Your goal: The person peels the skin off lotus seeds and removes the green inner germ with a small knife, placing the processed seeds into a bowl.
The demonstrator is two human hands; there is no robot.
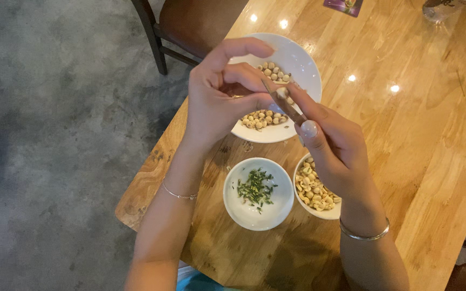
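My left hand (pixel 223 94) hovers over a large white plate (pixel 301 60) that holds several pale round seeds (pixel 264 118). Its fingers pinch one small seed (pixel 282 92). My right hand (pixel 334 145) grips a thin metal pick (pixel 282 103) whose tip meets that seed. Below the hands stands a small white bowl (pixel 258 213) with green sprout bits (pixel 255 188) in it. To its right a second white bowl (pixel 324 213) of pale seeds (pixel 312 191) is partly hidden by my right hand.
The wooden table (pixel 416 140) has its left edge and corner near my left forearm, with grey concrete floor (pixel 55 134) beyond. A dark chair (pixel 190 27) stands at the far edge. A purple card (pixel 343 6) and a clear object (pixel 440 9) lie at the top.
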